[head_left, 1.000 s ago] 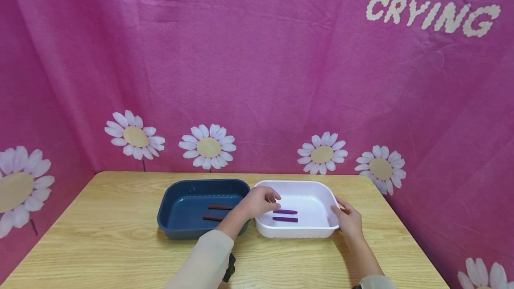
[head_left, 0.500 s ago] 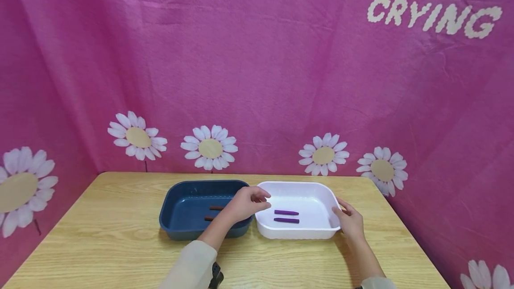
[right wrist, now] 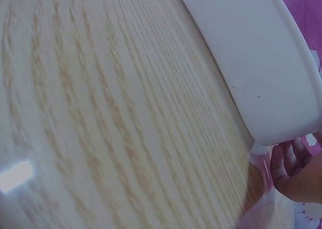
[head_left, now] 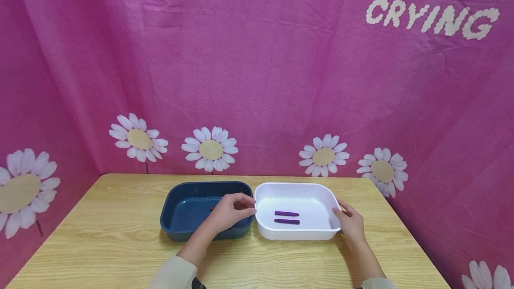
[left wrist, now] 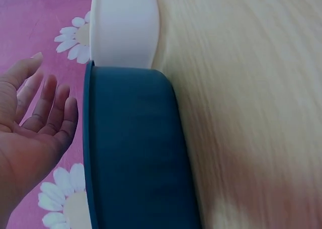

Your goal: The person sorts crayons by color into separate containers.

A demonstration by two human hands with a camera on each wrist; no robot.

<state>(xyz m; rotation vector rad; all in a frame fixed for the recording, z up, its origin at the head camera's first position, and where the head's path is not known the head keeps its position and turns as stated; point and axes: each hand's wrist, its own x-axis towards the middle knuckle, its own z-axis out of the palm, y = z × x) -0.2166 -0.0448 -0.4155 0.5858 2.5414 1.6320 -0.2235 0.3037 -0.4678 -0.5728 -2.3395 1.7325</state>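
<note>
In the head view my left hand (head_left: 233,211) hovers over the right part of a dark blue basin (head_left: 180,232), its fingers loosely bent and apart. The left wrist view shows that palm (left wrist: 25,143) with nothing in it. Two purple crayons (head_left: 287,213) lie side by side inside a white basin (head_left: 299,234). My right hand (head_left: 350,222) holds this basin at its right end, thumb over the rim and fingers along the outer wall. A reddish-brown crayon (head_left: 212,208) peeks out in the blue basin; my left hand and forearm hide the rest.
Both basins stand side by side on a light wooden table (head_left: 120,244), ends close together. Behind it hangs a magenta curtain (head_left: 265,79) with white daisies and lettering, reaching round both sides.
My left hand has moved left, from over the white basin's left side to over the blue one, covering the brown crayons there. My right hand stays at the white basin's end.
</note>
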